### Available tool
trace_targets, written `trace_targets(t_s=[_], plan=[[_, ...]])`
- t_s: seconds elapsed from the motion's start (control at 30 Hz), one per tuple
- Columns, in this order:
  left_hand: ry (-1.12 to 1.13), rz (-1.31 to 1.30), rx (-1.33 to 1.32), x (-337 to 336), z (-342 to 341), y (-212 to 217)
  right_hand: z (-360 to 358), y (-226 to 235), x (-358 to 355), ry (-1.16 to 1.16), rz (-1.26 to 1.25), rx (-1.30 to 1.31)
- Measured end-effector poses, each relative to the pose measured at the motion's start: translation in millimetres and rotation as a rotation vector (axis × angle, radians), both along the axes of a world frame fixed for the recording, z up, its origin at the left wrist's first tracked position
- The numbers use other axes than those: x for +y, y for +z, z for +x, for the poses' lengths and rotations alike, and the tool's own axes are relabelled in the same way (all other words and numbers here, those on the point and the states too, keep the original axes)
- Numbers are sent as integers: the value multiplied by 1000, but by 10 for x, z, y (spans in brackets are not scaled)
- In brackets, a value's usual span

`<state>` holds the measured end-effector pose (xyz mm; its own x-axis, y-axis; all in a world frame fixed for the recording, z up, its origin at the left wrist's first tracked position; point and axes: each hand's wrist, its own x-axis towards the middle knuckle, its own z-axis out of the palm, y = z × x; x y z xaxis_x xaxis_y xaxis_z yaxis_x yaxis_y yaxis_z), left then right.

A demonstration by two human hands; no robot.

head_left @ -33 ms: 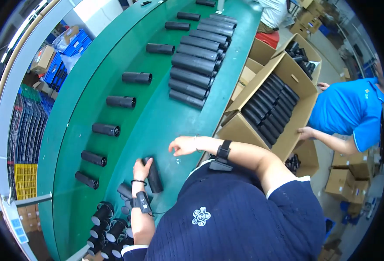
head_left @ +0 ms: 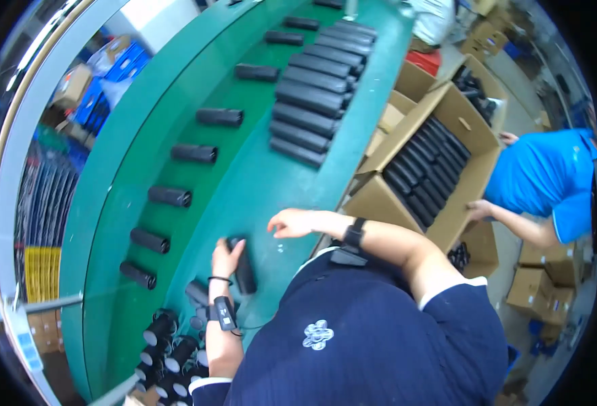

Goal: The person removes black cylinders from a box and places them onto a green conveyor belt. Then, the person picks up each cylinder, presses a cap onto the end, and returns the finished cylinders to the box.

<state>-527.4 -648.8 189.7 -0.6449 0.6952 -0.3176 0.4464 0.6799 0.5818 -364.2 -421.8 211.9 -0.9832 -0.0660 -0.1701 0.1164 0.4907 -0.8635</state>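
My left hand (head_left: 225, 258) grips the upper end of a thick black tube (head_left: 246, 272) that lies on the green work surface (head_left: 264, 196), its thumb along the tube's top. To the right, my right hand (head_left: 290, 222) hovers over the surface with loosely bent fingers, apart from each other and holding nothing. Beside my left wrist lies another black cylinder (head_left: 195, 292), partly covered by the arm. Farther off, a row of black tubes (head_left: 310, 103) rests side by side, touching one another.
Single black tubes (head_left: 195, 153) sit spaced along the green belt on the left. Black cylinders with pale round ends (head_left: 177, 362) are heaped at lower left. On the right stands an open carton (head_left: 484, 159) of black tubes, with a co-worker's hand (head_left: 478, 210) on its edge.
The whole view has shifted slightly, so everything sits a little farther right. My left hand stays on the same tube and my right hand is still free.
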Motion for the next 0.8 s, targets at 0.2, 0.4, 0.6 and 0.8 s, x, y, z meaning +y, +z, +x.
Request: trace_targets(t_s=[0.2, 0.4, 0.6, 0.8], plan=[[-365, 554, -174, 557, 538, 720, 199, 526, 29, -292, -788, -124], [-190, 635, -295, 689, 903, 459, 355, 363, 136, -263, -700, -36], [-28, 669, -543, 759, 989, 294, 289, 316, 2, -393, -625, 55], [-116, 667, -436, 808, 939, 302, 230, 264, 185, -550, -838, -196]])
